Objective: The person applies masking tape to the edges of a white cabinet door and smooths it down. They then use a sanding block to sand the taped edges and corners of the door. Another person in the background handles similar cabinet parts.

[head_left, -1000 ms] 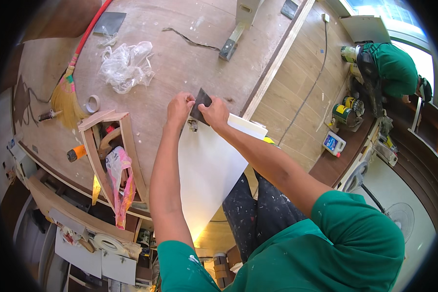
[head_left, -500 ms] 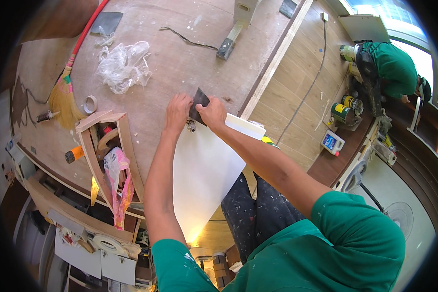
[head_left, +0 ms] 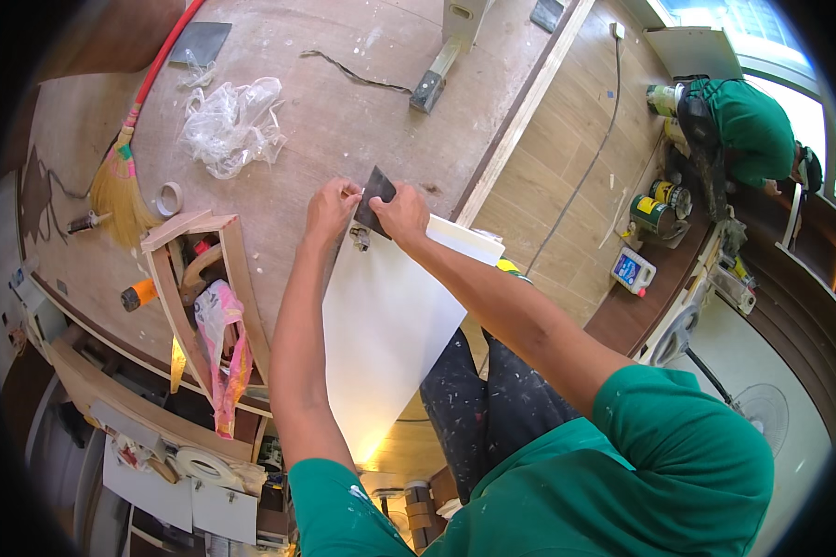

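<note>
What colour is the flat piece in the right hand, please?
The flat piece is dark grey, seen best in the head view.

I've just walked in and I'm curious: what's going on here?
A person in a green shirt is gripping a dark flat piece in the right hand, with the left hand at its left edge. Both are by the far end of a white panel, near a small metal fitting. A wooden carrier stands to the left; another person bends over at the right.
</note>
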`<state>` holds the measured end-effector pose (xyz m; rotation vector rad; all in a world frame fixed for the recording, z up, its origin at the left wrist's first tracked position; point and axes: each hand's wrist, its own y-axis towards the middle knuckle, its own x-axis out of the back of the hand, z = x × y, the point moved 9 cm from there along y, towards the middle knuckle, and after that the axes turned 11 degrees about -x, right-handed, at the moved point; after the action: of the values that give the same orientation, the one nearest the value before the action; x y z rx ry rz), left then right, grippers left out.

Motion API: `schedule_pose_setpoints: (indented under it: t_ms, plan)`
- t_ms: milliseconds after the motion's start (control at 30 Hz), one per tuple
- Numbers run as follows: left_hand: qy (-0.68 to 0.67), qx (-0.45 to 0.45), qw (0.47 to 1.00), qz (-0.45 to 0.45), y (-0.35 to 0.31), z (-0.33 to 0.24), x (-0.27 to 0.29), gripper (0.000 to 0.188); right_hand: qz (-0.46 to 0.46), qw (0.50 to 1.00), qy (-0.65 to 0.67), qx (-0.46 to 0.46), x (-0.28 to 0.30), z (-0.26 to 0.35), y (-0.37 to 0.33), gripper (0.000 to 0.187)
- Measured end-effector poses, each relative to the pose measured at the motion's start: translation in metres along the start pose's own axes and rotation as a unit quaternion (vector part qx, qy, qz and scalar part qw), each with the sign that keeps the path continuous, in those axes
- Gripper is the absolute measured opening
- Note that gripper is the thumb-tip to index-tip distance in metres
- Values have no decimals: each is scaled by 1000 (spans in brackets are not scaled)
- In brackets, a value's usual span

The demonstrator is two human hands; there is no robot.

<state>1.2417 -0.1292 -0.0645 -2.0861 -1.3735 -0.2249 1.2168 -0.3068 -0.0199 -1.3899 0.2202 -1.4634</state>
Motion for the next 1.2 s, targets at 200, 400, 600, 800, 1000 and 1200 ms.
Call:
schedule_pose_setpoints:
  t_ms: [200, 400, 600, 800, 1000, 1200]
  plan:
    - [100, -120, 987, -27, -5, -42, 11, 10, -1, 1000, 0, 3, 1, 1, -1, 30]
    - [149, -194, 967, -72, -21, -56, 13, 18, -8, 1000, 15, 7, -3, -3, 2, 30]
    - [3, -82, 989, -126, -25, -29, 15, 27, 10, 1000, 13, 0, -5, -5, 6, 34]
    - [8, -68, 997, -42, -9, -17, 8, 23, 12, 1000, 9, -5, -7, -7, 6, 33]
    - [32, -63, 997, -18, -2, -14, 6, 15, -1, 1000, 15, 5, -9, -9, 7, 34]
    - [119, -166, 979, -23, -8, -45, 11, 13, 6, 1000, 1, 5, -4, -4, 4, 33]
